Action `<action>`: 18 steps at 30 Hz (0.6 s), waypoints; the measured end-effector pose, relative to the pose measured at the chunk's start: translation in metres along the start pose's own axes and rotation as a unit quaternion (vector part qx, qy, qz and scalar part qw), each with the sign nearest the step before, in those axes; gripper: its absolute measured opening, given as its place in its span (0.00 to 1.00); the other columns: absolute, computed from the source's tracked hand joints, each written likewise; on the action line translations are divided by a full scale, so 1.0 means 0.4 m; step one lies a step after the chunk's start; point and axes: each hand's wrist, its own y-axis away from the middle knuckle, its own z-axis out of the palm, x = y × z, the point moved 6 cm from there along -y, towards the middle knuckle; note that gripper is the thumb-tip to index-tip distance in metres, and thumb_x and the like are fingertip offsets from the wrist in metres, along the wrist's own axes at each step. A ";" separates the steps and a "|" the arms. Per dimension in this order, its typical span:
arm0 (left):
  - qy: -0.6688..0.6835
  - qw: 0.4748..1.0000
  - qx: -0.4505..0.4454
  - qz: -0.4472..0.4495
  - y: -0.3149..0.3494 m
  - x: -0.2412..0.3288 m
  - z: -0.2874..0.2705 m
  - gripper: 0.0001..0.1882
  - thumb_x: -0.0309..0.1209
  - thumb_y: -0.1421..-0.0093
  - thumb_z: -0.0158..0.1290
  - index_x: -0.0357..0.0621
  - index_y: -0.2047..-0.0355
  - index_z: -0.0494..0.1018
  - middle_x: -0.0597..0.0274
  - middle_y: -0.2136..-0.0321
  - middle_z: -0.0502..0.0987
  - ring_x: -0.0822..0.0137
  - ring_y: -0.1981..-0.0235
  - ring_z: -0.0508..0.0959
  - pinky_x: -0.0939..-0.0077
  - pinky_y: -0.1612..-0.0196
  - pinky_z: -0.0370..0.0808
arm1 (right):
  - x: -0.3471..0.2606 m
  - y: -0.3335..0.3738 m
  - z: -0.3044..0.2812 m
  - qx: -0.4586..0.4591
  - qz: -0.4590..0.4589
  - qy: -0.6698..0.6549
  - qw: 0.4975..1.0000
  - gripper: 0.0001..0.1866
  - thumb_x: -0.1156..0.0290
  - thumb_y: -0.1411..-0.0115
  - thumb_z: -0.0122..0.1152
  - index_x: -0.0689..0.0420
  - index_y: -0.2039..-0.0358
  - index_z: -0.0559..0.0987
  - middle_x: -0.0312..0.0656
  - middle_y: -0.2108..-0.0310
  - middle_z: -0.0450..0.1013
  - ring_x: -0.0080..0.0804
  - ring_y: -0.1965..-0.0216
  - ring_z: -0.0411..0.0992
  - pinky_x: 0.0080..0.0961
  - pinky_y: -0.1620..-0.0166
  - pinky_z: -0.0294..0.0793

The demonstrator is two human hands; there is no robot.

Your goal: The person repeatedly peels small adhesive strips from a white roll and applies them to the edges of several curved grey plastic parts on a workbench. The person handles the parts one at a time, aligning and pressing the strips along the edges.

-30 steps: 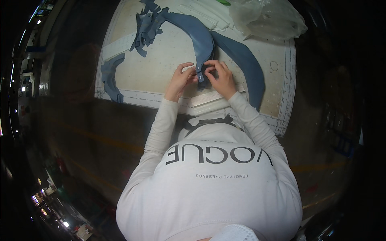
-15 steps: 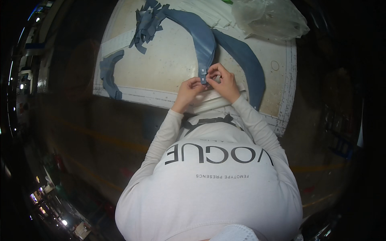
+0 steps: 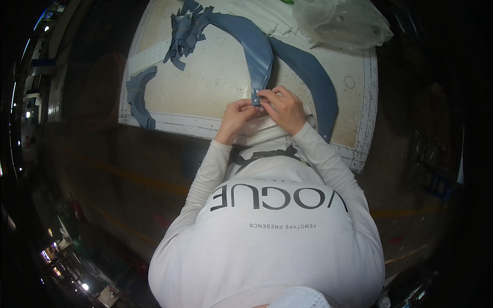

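Observation:
A long curved stack of blue-grey fabric pieces [image 3: 250,43] runs down the table toward me, with small white labels [image 3: 256,96] on its near end. My left hand [image 3: 238,117] pinches that end from the left, thumb and fingers together. On the other side my right hand [image 3: 283,109] has its thumb and forefinger closed at the labelled edge; whether a loose label is between them is too small to tell. A second curved stack of blue-grey fabric pieces [image 3: 310,77] lies to the right, its near tip by my right wrist.
Blue-grey fabric strips [image 3: 184,33] lie heaped at the far left, with a shorter curved bundle [image 3: 137,96] nearer. White strips [image 3: 264,15] and a clear plastic bag [image 3: 344,23] are at the back. Whitish folded material [image 3: 264,134] sits at the table's [image 3: 205,97] near edge, below my hands.
My right hand has come left and its fingers now meet the labelled end of the fabric, where before they were curled just beside it. The left hand keeps its hold.

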 end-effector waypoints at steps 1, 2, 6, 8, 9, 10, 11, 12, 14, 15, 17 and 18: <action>0.001 1.000 0.002 0.002 -0.001 0.003 -0.002 0.11 0.24 0.39 0.57 0.36 0.56 0.76 0.61 0.64 0.82 0.76 0.66 0.80 0.84 0.57 0.76 | 0.000 -0.002 0.000 0.010 0.006 -0.005 1.000 0.13 0.77 0.48 0.66 0.51 0.61 0.80 0.36 0.69 0.75 0.33 0.70 0.77 0.28 0.67 0.76; -0.003 1.000 -0.002 0.002 -0.001 0.006 -0.003 0.11 0.24 0.39 0.57 0.36 0.56 0.76 0.61 0.65 0.82 0.76 0.66 0.80 0.85 0.58 0.76 | 0.001 -0.004 0.001 0.020 0.014 -0.013 1.000 0.14 0.76 0.49 0.66 0.51 0.61 0.80 0.35 0.70 0.75 0.33 0.70 0.77 0.28 0.67 0.76; -0.011 1.000 -0.013 0.017 -0.007 0.014 -0.006 0.10 0.24 0.39 0.56 0.36 0.56 0.76 0.61 0.65 0.82 0.77 0.66 0.79 0.86 0.58 0.75 | 0.015 -0.006 0.005 0.048 0.062 -0.061 0.995 0.14 0.76 0.50 0.68 0.51 0.61 0.79 0.34 0.73 0.77 0.31 0.72 0.76 0.26 0.68 0.75; -0.021 0.999 -0.016 0.024 -0.011 0.015 -0.006 0.10 0.24 0.39 0.56 0.36 0.56 0.76 0.61 0.65 0.82 0.77 0.66 0.79 0.86 0.58 0.75 | 0.023 -0.013 0.006 0.048 0.072 -0.073 0.994 0.14 0.76 0.50 0.68 0.52 0.62 0.78 0.34 0.74 0.78 0.29 0.72 0.76 0.25 0.68 0.74; -0.025 0.999 -0.017 0.025 -0.013 0.016 -0.006 0.10 0.24 0.38 0.56 0.36 0.56 0.76 0.60 0.65 0.82 0.77 0.65 0.80 0.86 0.57 0.75 | 0.030 -0.015 0.008 0.044 0.091 -0.098 0.990 0.14 0.75 0.50 0.68 0.53 0.62 0.78 0.34 0.74 0.78 0.30 0.71 0.76 0.26 0.67 0.74; -0.024 0.999 -0.021 0.033 -0.014 0.018 -0.004 0.10 0.24 0.38 0.55 0.36 0.56 0.76 0.60 0.65 0.82 0.77 0.65 0.80 0.86 0.57 0.75 | 0.037 -0.016 0.009 0.040 0.111 -0.122 0.985 0.14 0.75 0.50 0.68 0.53 0.63 0.77 0.35 0.74 0.79 0.30 0.71 0.77 0.26 0.66 0.75; -0.024 0.999 -0.024 0.024 -0.015 0.016 -0.002 0.10 0.25 0.38 0.55 0.36 0.57 0.76 0.60 0.65 0.82 0.76 0.64 0.80 0.85 0.57 0.76 | 0.044 -0.015 0.010 0.034 0.135 -0.142 0.980 0.14 0.75 0.51 0.68 0.54 0.63 0.77 0.35 0.74 0.79 0.31 0.70 0.77 0.27 0.65 0.75; -0.019 0.999 -0.030 0.021 -0.016 0.017 0.001 0.10 0.26 0.38 0.55 0.36 0.57 0.76 0.59 0.64 0.82 0.75 0.63 0.81 0.85 0.56 0.76 | 0.051 -0.013 0.013 0.028 0.161 -0.160 0.974 0.14 0.75 0.51 0.68 0.54 0.63 0.76 0.35 0.74 0.80 0.31 0.70 0.77 0.26 0.64 0.75; 0.011 0.999 -0.038 -0.004 -0.017 0.016 0.008 0.10 0.28 0.37 0.55 0.35 0.57 0.76 0.58 0.64 0.81 0.73 0.62 0.81 0.84 0.56 0.77 | 0.067 -0.003 0.021 0.008 0.219 -0.189 0.957 0.14 0.75 0.51 0.69 0.56 0.63 0.76 0.36 0.73 0.80 0.30 0.70 0.78 0.25 0.64 0.75; 0.035 0.998 -0.039 -0.025 -0.019 0.012 0.013 0.10 0.29 0.36 0.55 0.35 0.58 0.76 0.58 0.65 0.81 0.73 0.62 0.81 0.84 0.57 0.77 | 0.069 -0.001 0.022 0.010 0.221 -0.195 0.956 0.14 0.75 0.51 0.69 0.56 0.63 0.76 0.37 0.73 0.81 0.30 0.70 0.78 0.25 0.64 0.75; 0.070 0.994 -0.033 -0.072 -0.022 0.007 0.017 0.11 0.32 0.35 0.55 0.35 0.59 0.76 0.59 0.66 0.81 0.73 0.63 0.81 0.84 0.59 0.77 | 0.076 0.006 0.025 0.013 0.226 -0.206 0.952 0.15 0.75 0.51 0.69 0.56 0.62 0.76 0.37 0.73 0.81 0.29 0.71 0.78 0.24 0.65 0.75; 0.081 0.992 -0.025 -0.098 -0.024 0.005 0.015 0.12 0.33 0.35 0.55 0.36 0.59 0.76 0.60 0.66 0.81 0.73 0.64 0.81 0.84 0.60 0.78 | 0.079 0.009 0.025 0.025 0.222 -0.210 0.952 0.15 0.75 0.51 0.69 0.56 0.62 0.77 0.36 0.73 0.81 0.29 0.71 0.78 0.24 0.64 0.75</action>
